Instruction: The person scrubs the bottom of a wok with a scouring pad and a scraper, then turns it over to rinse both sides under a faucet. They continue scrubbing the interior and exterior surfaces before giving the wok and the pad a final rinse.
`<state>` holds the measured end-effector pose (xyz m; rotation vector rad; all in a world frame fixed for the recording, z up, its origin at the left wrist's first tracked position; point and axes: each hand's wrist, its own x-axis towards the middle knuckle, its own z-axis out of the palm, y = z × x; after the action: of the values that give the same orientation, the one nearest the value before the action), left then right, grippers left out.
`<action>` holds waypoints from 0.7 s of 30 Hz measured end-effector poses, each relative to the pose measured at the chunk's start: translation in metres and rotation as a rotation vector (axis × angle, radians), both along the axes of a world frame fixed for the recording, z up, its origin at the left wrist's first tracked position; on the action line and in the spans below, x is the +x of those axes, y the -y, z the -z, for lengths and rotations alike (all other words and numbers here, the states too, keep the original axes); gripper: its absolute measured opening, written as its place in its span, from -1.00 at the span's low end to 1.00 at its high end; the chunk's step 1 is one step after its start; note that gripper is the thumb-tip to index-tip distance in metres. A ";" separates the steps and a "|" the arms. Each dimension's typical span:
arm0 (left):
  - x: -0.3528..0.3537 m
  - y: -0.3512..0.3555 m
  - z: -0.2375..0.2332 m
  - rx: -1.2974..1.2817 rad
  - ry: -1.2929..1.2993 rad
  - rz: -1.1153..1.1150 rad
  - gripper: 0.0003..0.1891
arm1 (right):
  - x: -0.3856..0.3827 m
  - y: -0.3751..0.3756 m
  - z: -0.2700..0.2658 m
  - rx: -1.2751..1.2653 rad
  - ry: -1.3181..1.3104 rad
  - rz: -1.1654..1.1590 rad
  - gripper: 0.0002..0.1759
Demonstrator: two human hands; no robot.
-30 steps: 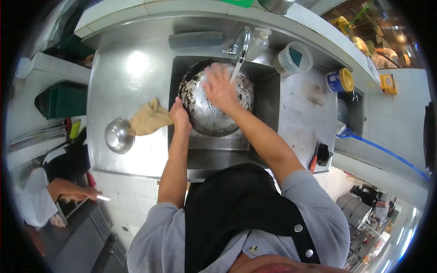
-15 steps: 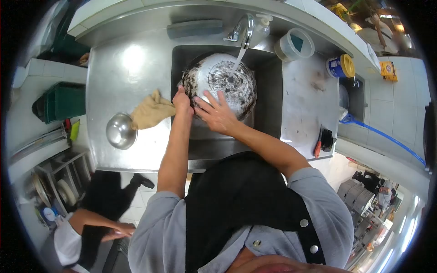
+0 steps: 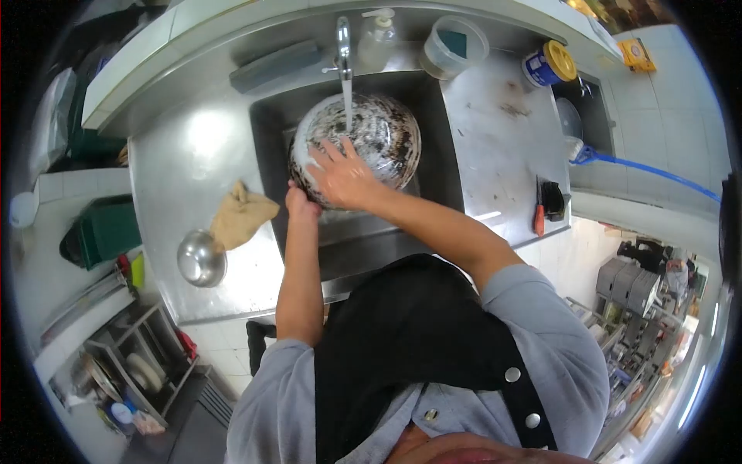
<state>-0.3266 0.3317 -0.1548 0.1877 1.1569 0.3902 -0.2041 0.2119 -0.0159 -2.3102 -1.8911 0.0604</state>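
Observation:
A large round metal pan (image 3: 390,143), its underside up and blotched with dark burnt marks, rests in the sink (image 3: 454,155). Water runs onto it from the faucet (image 3: 343,46). My left hand (image 3: 301,203) is closed on the pan's near left rim; its fingertips are partly hidden. Flat on the pan's underside lies my right hand (image 3: 344,176), fingers spread, wet, just below where the stream lands. To the left of my left hand a tan cloth (image 3: 241,216) lies crumpled on the counter, against a shiny steel bowl (image 3: 202,258).
Behind the sink stand a soap pump bottle (image 3: 377,42) and a clear tub (image 3: 456,48) with a green pad. On the right counter are a blue tub with a yellow lid (image 3: 550,63), a red-handled tool (image 3: 539,213) and a black brush-like item (image 3: 553,199).
The pan's dark marks have shifted, so it has turned. My right hand sits further up its surface. My head view has swung, and the person at lower left has mostly left view.

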 end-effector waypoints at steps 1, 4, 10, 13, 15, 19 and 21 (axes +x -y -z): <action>-0.003 0.002 -0.012 -0.031 0.003 0.014 -0.34 | -0.005 0.031 0.002 0.080 -0.056 -0.020 -0.39; -0.004 0.007 -0.022 -0.067 -0.025 0.018 -0.31 | 0.018 0.101 -0.006 0.224 -0.126 0.162 -0.27; -0.007 0.015 0.025 0.057 0.039 -0.003 -0.22 | 0.129 0.154 0.034 0.433 -1.615 1.245 -0.08; 0.003 0.021 0.010 0.096 0.089 0.010 -0.13 | 0.158 0.162 0.063 0.503 -1.845 1.141 -0.10; 0.010 0.021 -0.005 0.093 0.107 0.037 -0.11 | 0.165 0.168 0.077 0.583 -1.875 1.096 -0.16; 0.037 0.007 0.038 0.264 0.010 0.141 -0.16 | 0.142 0.179 0.018 0.418 -1.847 0.866 -0.39; 0.053 0.004 0.033 0.197 0.128 0.171 -0.16 | 0.133 0.175 -0.023 0.263 -1.759 0.723 -0.49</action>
<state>-0.2738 0.3281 -0.1874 0.4251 0.9677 0.3592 -0.0707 0.0365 0.0074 -1.4153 -0.1577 1.1435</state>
